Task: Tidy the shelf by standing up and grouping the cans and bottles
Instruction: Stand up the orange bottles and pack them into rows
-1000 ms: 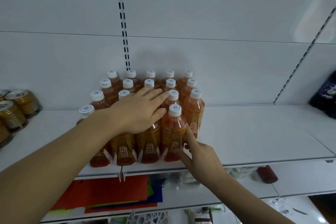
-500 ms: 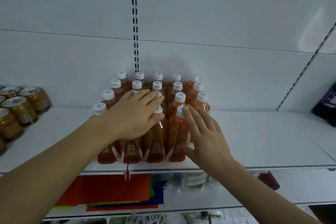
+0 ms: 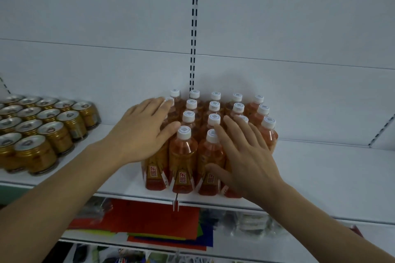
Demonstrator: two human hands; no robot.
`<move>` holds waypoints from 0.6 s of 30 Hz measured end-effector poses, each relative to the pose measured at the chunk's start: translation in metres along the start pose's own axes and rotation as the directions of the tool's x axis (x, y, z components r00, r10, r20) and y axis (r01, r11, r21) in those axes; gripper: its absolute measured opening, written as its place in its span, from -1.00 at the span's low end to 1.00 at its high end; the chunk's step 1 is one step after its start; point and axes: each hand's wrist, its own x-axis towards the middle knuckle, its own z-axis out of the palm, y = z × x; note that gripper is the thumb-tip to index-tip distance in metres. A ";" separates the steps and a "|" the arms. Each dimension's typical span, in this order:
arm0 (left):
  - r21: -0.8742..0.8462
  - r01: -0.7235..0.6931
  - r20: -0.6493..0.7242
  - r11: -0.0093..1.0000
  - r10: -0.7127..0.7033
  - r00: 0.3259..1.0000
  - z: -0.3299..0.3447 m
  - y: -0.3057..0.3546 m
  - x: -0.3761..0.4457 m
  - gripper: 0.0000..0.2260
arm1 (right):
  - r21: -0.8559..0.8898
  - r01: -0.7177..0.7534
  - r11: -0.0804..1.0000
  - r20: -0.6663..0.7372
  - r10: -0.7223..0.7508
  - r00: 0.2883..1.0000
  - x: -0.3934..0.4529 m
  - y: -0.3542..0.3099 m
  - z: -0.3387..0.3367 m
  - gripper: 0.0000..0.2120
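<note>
Flanking the upright bottles [image 3: 183, 151], left hand [image 3: 141, 132], right hand [image 3: 245, 156] (both flat, fingers straight, pressing).

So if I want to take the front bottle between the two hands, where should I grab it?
Probably by its neck, just under the white cap, coming down from above and the front. That front bottle stands upright, packed tight against its neighbours, with the left hand and right hand pressed on the bottles beside it, so its sides are blocked. Only the top and front are free.

Left hand [image 3: 139, 132] and right hand [image 3: 245, 151] reach forward, fingers straight.
</note>
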 end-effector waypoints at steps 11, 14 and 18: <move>-0.574 0.023 0.134 0.818 0.067 0.989 0.030 -0.034 -0.008 -0.35 | -0.076 -0.021 0.997 0.250 0.039 0.967 0.035 -0.028 -0.010 -0.10; -0.613 0.001 0.164 0.790 0.126 0.978 0.033 -0.045 -0.004 -0.28 | -0.067 -0.066 0.996 0.250 0.080 0.965 0.037 -0.034 -0.017 -0.10; -0.686 -0.020 0.056 0.727 0.080 0.995 0.037 -0.052 -0.003 -0.35 | -0.010 -0.135 0.991 0.241 0.134 0.961 0.055 -0.051 -0.022 -0.18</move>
